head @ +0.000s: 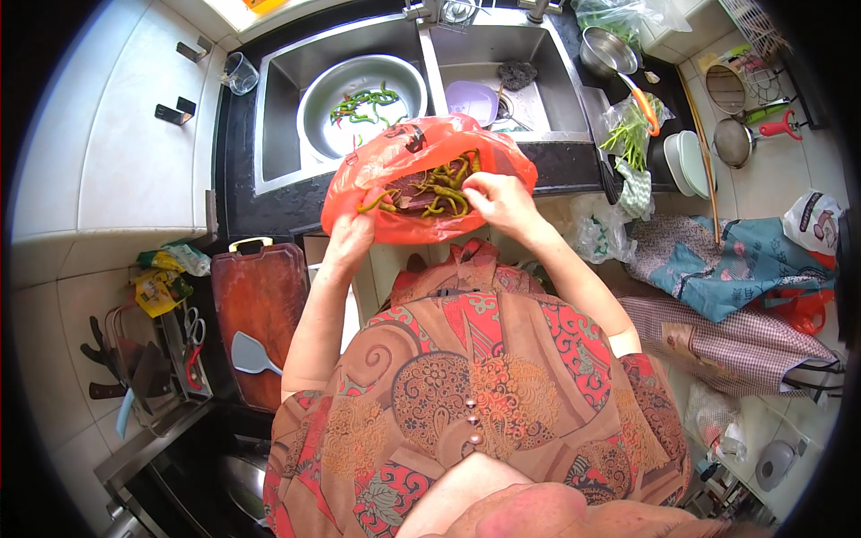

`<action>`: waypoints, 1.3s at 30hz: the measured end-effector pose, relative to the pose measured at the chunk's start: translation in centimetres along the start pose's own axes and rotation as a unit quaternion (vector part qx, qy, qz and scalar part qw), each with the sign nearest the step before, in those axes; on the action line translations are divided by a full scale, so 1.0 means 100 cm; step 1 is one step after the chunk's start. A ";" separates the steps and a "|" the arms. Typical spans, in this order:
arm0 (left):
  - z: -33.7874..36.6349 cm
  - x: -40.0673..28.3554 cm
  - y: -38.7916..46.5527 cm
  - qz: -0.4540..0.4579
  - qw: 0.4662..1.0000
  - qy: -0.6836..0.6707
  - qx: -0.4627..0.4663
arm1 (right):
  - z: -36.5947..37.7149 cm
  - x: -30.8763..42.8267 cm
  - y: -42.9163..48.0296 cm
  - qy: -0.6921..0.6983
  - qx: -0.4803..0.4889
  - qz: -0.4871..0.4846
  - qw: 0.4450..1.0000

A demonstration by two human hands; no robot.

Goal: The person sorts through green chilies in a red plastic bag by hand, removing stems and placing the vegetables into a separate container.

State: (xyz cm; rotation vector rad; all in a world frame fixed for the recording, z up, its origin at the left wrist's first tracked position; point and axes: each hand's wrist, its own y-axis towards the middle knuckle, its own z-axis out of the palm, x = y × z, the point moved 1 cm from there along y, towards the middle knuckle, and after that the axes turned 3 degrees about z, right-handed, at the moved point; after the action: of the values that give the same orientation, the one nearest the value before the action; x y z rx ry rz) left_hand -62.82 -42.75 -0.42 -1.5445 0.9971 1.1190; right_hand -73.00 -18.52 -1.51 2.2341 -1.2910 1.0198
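Note:
A red plastic bag (pixel 430 232) hangs open before me at the front edge of the sink counter. Inside it lie several slender green chili peppers (pixel 440 178) on a dark reddish, flat-looking surface that I cannot identify. My left hand (pixel 356 225) grips the bag's left side, and one curved pepper lies against its thumb. At the bag's right side, my right hand (pixel 494 202) reaches in with thumb and fingers pinched at a pepper. Beyond the bag, a round metal basin (pixel 313 118) in the left sink bowl holds more green peppers and a few red bits.
The right sink bowl (pixel 551 81) contains a purple plastic basket (pixel 471 101) and a dark scouring pad (pixel 516 75). A saucepan (pixel 605 50) with an orange handle stands right. To my left are a wooden cutting board (pixel 255 302), a spatula (pixel 252 353) and a knife rack (pixel 158 410).

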 end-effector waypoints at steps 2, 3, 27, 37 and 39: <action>-0.007 0.003 0.004 0.061 0.994 0.093 -0.020 | 0.014 -0.002 0.005 -0.125 0.001 -0.047 0.991; -0.006 0.000 0.003 0.111 0.987 0.114 -0.021 | 0.019 -0.001 0.006 -0.182 0.025 -0.063 0.981; 0.010 -0.062 -0.039 0.183 0.949 0.246 -0.068 | 0.053 -0.027 0.055 -0.286 0.025 -0.081 0.955; 0.009 -0.064 -0.041 0.173 0.956 0.230 -0.050 | 0.027 -0.037 0.060 -0.088 -0.064 0.016 0.994; 0.012 -0.066 -0.041 0.175 0.966 0.180 -0.052 | 0.022 -0.032 0.048 -0.051 -0.086 0.000 0.995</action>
State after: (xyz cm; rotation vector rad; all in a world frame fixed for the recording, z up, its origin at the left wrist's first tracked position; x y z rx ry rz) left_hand -60.77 -40.19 6.68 -1.7402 1.5251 1.1653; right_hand -77.21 -20.48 -5.59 2.1793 -1.3668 0.7709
